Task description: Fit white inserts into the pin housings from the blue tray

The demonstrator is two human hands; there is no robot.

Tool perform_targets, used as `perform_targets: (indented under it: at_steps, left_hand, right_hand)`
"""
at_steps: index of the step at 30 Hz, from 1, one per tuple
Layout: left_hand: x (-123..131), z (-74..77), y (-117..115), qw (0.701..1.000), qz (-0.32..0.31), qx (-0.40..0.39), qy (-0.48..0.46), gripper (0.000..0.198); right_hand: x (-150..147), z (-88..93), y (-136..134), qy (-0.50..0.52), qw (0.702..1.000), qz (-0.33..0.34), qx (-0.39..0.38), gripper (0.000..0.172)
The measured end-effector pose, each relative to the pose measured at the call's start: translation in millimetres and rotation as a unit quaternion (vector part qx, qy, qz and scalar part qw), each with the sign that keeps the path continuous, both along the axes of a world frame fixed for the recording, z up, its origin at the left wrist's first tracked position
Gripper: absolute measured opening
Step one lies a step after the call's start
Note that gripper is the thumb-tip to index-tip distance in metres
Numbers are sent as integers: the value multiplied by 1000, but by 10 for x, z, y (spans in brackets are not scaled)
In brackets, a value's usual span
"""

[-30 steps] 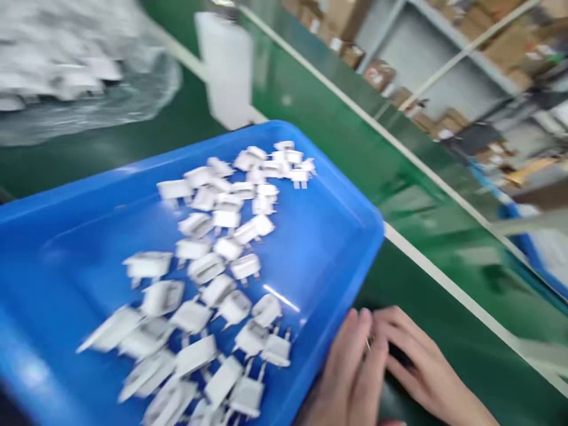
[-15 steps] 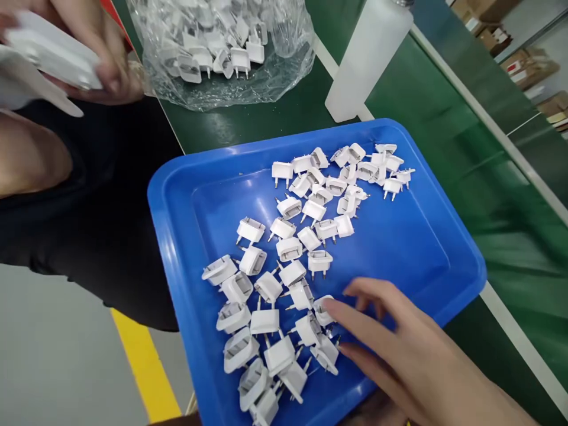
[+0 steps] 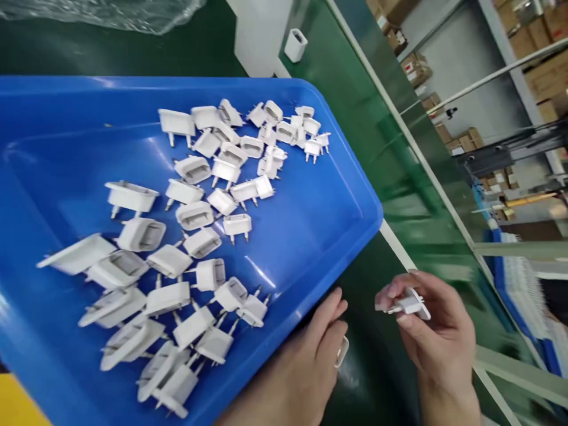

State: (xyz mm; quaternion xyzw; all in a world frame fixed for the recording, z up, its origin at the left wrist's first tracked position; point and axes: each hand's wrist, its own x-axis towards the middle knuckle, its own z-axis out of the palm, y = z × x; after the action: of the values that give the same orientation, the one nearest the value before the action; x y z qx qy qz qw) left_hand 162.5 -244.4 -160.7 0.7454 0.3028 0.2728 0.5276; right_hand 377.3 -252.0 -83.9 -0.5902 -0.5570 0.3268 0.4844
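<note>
I hold the plug (image 3: 412,304) pinched in the right hand (image 3: 444,331), right of the tray (image 3: 310,219); a slack pinch could drop it. The left hand (image 3: 313,355) curls beside a white piece (image 3: 342,352); I cannot tell whether it grips.

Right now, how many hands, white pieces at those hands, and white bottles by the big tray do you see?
Hands: 2 (left hand, right hand)
White pieces: 2 (plug, open-ended piece)
White bottle: 1
Total: 5
</note>
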Motion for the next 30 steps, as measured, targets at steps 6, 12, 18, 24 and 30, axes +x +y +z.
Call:
perform_targets:
  at_steps: [6, 12, 18, 24, 30]
  left_hand:
    - [-56, -53, 73, 997, -45, 32, 46, 45]
    - [34, 45, 103, 998, -18, 54, 17, 42]
    - [72, 21, 131, 998, 6, 61, 21, 45]
    - [66, -30, 115, 996, 12, 89, 27, 43]
    - [91, -6, 75, 996, 23, 78, 27, 37]
  right_hand:
    - [20, -301, -419, 131, 991, -36, 3, 16]
    - [-186, -418, -525, 121, 993, -3, -2, 12]
    - [-285, -505, -425, -58, 995, 75, -5, 4]
    - [-200, -375, -501, -153, 983, 57, 79, 9]
    - [-291, -312, -511, -248, 963, 99, 42, 12]
